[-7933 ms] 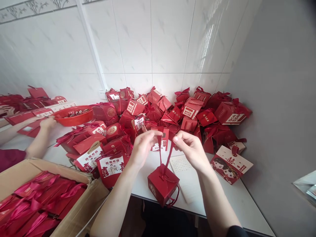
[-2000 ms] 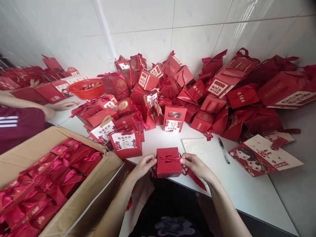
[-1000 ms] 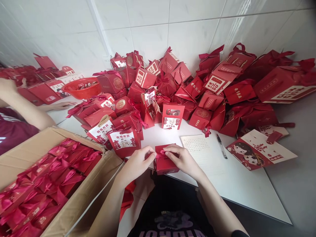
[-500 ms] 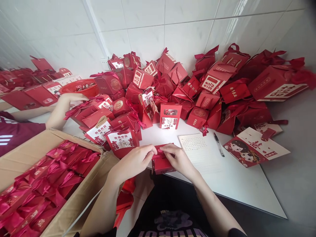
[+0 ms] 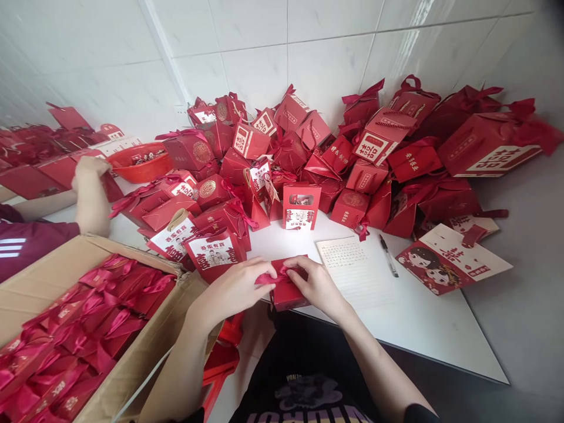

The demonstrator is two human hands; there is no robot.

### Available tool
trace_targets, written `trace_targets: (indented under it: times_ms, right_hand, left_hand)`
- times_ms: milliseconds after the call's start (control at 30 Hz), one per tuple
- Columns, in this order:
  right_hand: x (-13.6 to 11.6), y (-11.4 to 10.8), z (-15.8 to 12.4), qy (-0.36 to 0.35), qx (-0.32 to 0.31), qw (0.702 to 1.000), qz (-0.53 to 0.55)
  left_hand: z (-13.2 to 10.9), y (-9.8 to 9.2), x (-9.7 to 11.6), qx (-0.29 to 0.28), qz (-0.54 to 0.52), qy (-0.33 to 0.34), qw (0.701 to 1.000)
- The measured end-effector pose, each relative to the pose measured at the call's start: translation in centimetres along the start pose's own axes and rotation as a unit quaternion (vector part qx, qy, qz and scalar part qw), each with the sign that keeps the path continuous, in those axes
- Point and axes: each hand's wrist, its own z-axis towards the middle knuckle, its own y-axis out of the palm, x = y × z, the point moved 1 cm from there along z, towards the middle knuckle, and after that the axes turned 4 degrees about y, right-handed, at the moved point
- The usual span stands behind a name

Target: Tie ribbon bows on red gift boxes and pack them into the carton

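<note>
A small red gift box (image 5: pixel 291 296) sits at the table's front edge, right before me. Around its top runs a red ribbon (image 5: pixel 267 278). My left hand (image 5: pixel 240 285) pinches a loop of that ribbon at the box's left side. My right hand (image 5: pixel 315 285) has thumb and forefinger closed on the ribbon at the top middle, by the knot, its other fingers curled over the box. Part of the lid lies hidden under both hands. Just behind stands a red box with a window (image 5: pixel 301 207), and to the left a red box with a white printed front (image 5: pixel 215 252).
Many red gift boxes (image 5: pixel 291 150) are heaped along the tiled wall. A cardboard carton (image 5: pixel 145 335) of ribboned boxes stands at left. Notebook (image 5: pixel 343 264), pen (image 5: pixel 388 257) and printed card (image 5: pixel 453 258) lie at right. Another person's hand (image 5: pixel 90 170) is near a red basin (image 5: pixel 143 164).
My left hand has drawn slightly left, pulling the ribbon into a visible loop. My right hand stays at the knot. The other person's hand has moved left, away from the basin.
</note>
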Motion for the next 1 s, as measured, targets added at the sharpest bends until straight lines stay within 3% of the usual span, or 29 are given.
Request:
trace_targets:
  times_ms: [267, 467, 600, 733, 933, 1000]
  right_hand:
    - [0.5, 0.3, 0.0, 0.021, 0.01, 0.999, 0.036]
    - [0.5, 0.2, 0.2, 0.044, 0.014, 0.998, 0.05]
    - [0.6, -0.1, 0.2, 0.042, 0.0, 0.998, 0.04]
    - [0.5, -0.2, 0.2, 0.045, -0.001, 0.999, 0.026]
    - [0.5, -0.2, 0.0, 0.058, 0.015, 0.996, 0.065]
    - [0.7, -0.1, -0.1, 0.064, 0.021, 0.995, 0.073]
  left_hand:
    - [0.2, 0.3, -0.7, 0.043, 0.048, -0.065, 0.996]
    - [1.5, 0.0, 0.4, 0.034, 0.059, 0.067, 0.995]
    - [3.1, -0.1, 0.3, 0.011, 0.064, 0.116, 0.991]
    - [4.9, -0.3, -0.4, 0.001, -0.024, 0.119, 0.993]
    - [6.0, 1.1, -2.4, 0.019, -0.214, 0.011, 0.977]
    - [5.9, 2.0, -3.1, 0.035, -0.241, 0.002, 0.97]
